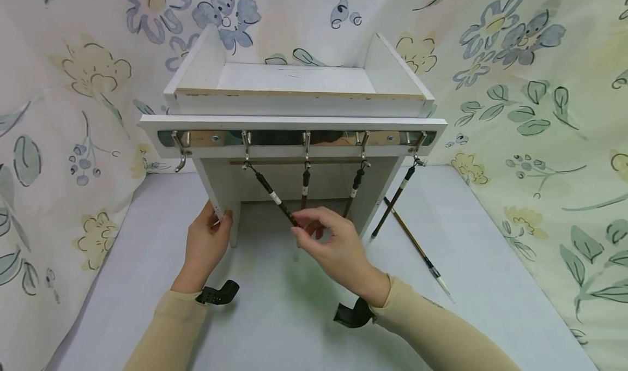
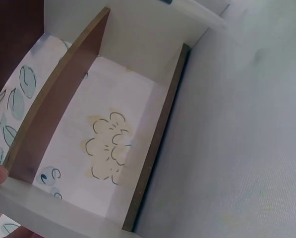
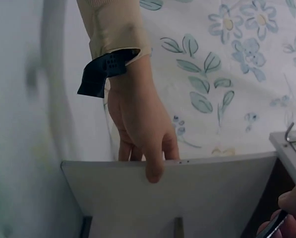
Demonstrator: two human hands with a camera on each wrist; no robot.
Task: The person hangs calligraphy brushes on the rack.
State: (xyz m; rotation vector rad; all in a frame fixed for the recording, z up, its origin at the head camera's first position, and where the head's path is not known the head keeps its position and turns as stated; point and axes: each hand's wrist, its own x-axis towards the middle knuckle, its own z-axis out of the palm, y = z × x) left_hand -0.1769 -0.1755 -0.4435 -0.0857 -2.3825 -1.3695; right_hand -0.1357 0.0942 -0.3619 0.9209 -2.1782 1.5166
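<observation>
A dark calligraphy brush (image 1: 269, 188) hangs slanting from the second hook of a white shelf rack (image 1: 294, 123). My right hand (image 1: 338, 251) pinches its lower end between thumb and fingers; the tip is hidden by the hand. My left hand (image 1: 206, 245) grips the front edge of the rack's left side panel (image 1: 210, 177). In the right wrist view, the left thumb lies on the panel's inner face (image 3: 138, 193), with the other fingers behind it. Further brushes hang from the hooks to the right: a middle brush (image 1: 305, 183), another brush (image 1: 354, 191) and the rightmost brush (image 1: 394, 199).
The leftmost hook (image 1: 179, 153) sticks out from the metal hook rail. A loose brush (image 1: 417, 245) with a white tip lies on the white table (image 1: 490, 284) to the right. Flowered cloth (image 1: 530, 115) surrounds the back and sides. Wooden-edged crosspieces (image 2: 157, 139) span the rack below.
</observation>
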